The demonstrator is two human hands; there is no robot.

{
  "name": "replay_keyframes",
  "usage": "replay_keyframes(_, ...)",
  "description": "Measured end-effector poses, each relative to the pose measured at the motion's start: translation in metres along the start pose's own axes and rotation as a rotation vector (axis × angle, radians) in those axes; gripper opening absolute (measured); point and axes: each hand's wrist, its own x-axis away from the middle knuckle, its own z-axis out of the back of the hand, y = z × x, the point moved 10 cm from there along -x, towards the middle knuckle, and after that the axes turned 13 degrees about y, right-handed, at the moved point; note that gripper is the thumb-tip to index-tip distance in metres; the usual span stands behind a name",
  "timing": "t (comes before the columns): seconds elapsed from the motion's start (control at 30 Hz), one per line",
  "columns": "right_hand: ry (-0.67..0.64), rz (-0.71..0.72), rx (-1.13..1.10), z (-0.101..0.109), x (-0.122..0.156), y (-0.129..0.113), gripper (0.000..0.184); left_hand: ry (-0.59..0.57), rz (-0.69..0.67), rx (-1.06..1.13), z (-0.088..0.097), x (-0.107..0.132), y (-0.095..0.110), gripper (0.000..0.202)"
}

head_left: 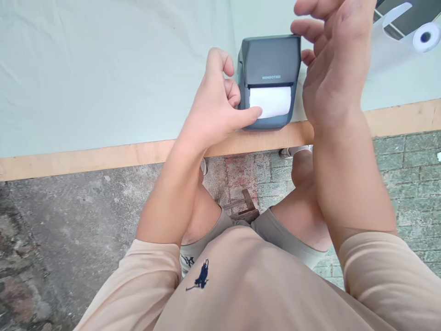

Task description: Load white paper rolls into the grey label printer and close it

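A small dark grey label printer sits at the near edge of the table, with a white paper label sticking out of its front slot. My left hand is loosely curled beside the printer's left side; its thumb lies on the label's lower left corner and nothing is gripped. My right hand is raised above the printer's right side, fingers stretched and slightly bent, holding nothing.
The table has a pale green cloth and a bare wooden front edge. A white roll of paper lies at the far right. Below are my knees, a stone and brick floor, and a wooden stool part.
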Motion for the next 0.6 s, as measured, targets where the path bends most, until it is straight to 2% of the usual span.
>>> replay_keyframes(0.07,0.019,0.006,0.01,0.001,0.0,-0.001,0.043,-0.015,-0.006,0.041,-0.001,0.0,0.001,0.047)
replay_keyframes(0.13,-0.017,-0.036,0.061,-0.001,0.002,0.003,0.038,-0.022,-0.022,0.104,-0.002,-0.002,0.002,0.037)
replay_keyframes(0.2,-0.074,-0.139,0.152,-0.003,0.005,0.012,0.036,0.027,-0.026,0.148,0.002,-0.008,-0.001,0.026)
replay_keyframes(0.23,-0.099,-0.191,0.202,-0.003,0.006,0.016,0.037,0.077,-0.029,0.141,0.006,-0.012,-0.004,0.028)
replay_keyframes(0.33,-0.121,-0.295,0.344,0.003,0.011,0.023,0.041,0.256,-0.095,-0.071,0.021,-0.018,-0.007,0.027)
replay_keyframes(0.4,-0.13,-0.31,0.385,0.003,0.013,0.022,0.041,0.29,-0.154,-0.224,0.022,-0.018,-0.005,0.031)
replay_keyframes(0.47,-0.153,-0.297,0.351,-0.001,0.016,0.017,0.045,0.264,-0.187,-0.267,0.016,-0.017,-0.004,0.032)
replay_keyframes(0.6,-0.147,-0.239,0.184,-0.005,0.021,0.007,0.054,0.25,-0.178,-0.035,0.012,-0.013,0.0,0.018)
